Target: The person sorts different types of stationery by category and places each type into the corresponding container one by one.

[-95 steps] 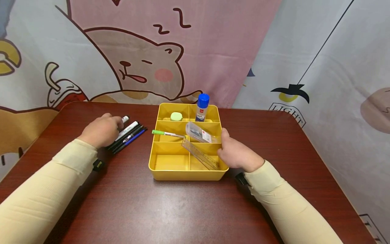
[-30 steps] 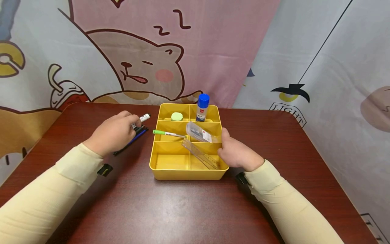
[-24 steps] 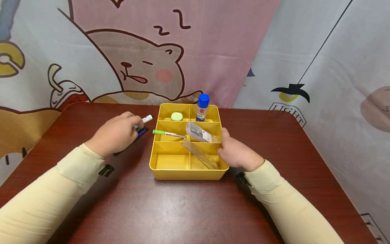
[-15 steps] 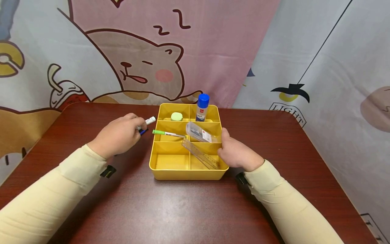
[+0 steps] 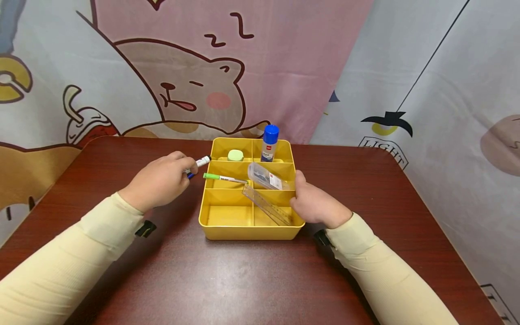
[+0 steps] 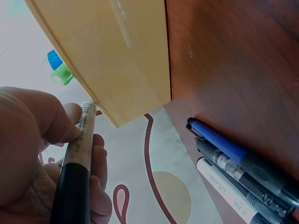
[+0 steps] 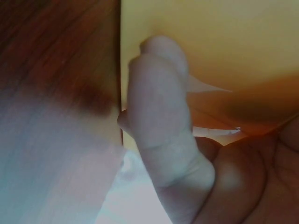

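Left hand [image 5: 160,181] pinching marker [image 5: 202,161]; right hand [image 5: 318,201] gripping tray [image 5: 252,233].
You should find the marker light, stiff, likely smooth: hold mid-barrel.

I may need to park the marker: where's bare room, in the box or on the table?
Bare: in the yellow box, the near left compartment, beside the ruler; the table before the box, between the sleeves; table right of the right hand. Crowded: the box's middle row, with green-capped pen and clear case; table under the left hand, where pens lie.
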The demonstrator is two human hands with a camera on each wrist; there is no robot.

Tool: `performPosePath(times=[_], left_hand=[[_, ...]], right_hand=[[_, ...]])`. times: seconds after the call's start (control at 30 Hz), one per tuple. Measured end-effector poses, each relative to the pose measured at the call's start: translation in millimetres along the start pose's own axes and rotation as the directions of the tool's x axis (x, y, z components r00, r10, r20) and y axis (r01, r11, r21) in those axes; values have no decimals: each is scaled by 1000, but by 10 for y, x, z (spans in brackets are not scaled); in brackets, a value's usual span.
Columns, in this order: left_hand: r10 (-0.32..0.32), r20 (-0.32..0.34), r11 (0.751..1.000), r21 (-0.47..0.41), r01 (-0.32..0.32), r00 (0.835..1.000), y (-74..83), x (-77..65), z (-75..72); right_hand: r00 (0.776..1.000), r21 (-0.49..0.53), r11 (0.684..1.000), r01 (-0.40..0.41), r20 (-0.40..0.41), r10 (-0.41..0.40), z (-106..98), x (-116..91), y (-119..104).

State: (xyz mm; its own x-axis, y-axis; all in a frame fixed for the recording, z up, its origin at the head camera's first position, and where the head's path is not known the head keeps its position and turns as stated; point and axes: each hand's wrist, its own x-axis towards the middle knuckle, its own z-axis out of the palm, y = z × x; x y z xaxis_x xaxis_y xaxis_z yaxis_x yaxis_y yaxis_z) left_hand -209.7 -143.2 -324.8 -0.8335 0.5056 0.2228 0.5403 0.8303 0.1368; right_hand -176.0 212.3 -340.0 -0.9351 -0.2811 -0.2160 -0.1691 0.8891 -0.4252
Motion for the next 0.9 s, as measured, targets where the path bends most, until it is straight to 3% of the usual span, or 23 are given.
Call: performPosePath(times=[0.57,0.9], left_hand=[[40,-4,999,3,-40,999,46,34,-16],[43,54,999,24,-44,998,107,88,-55]], right_hand=[[1000,-5,1000,-17,-10,17,6,1,7],[1000,-9,1000,-13,-14,13,14,6,16]])
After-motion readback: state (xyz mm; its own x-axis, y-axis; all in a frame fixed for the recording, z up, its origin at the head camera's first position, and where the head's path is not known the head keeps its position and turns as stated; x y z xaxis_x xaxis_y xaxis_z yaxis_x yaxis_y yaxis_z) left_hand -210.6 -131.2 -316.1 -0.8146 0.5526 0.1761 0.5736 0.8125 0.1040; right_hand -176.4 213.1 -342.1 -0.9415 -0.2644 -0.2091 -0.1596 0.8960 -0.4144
